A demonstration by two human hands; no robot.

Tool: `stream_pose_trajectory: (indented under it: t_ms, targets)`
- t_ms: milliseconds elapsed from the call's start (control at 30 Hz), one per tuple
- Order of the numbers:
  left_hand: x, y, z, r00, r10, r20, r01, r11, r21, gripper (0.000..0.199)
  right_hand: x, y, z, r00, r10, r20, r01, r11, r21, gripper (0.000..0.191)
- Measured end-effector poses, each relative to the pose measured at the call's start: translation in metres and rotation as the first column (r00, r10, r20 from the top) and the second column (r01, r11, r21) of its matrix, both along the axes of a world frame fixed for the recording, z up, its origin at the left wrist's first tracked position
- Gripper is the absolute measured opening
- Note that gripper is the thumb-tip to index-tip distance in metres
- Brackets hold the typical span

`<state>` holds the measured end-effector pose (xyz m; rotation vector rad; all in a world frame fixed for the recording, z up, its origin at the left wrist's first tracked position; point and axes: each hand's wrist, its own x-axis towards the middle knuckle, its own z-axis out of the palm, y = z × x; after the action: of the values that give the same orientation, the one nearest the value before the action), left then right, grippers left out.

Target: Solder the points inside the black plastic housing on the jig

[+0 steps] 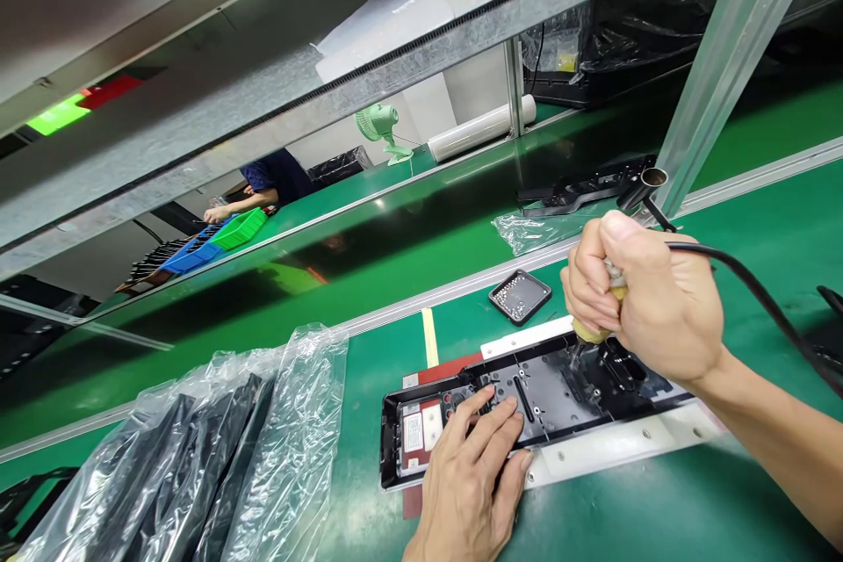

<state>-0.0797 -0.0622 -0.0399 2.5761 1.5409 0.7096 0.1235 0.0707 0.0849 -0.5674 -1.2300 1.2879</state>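
Observation:
A long black plastic housing [559, 386] lies in a fixture with white strips [593, 453] along its sides. My left hand [471, 474] rests flat on the housing's left half, fingers stretched out over its inner parts. My right hand [649, 307] is wrapped round a corded electric screwdriver [598, 332], whose tip points down into the housing. Whether the tip sits on a screw is too small to tell. A black cable [744, 268] runs from the tool to the right. Behind the housing is a small black tray [520, 297] of screws.
Plastic-bagged black parts [198, 457] lie at left. A metal post [738, 61] and a shelf edge [395, 75] cross above the bench. More black parts [580, 184] lie behind my right hand, near a metal tube [652, 178]. Across the conveyor, a person [277, 180] works by coloured bins [238, 228].

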Motion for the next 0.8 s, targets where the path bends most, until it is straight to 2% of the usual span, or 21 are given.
stream_pose_trajectory:
  t_ms: [333, 800]
  targets:
    - [0.0, 0.001, 0.0, 1.0, -0.009, -0.003, 0.009, 0.999, 0.041, 0.035, -0.008, 0.011, -0.005, 0.997, 0.054, 0.053, -0.054, 0.998, -0.011, 0.049]
    - [-0.006, 0.006, -0.006, 0.999, -0.023, -0.037, 0.027, 0.994, 0.106, 0.034, -0.011, 0.012, -0.01, 0.994, 0.111, 0.009, -0.112, 0.994, 0.02, 0.05]
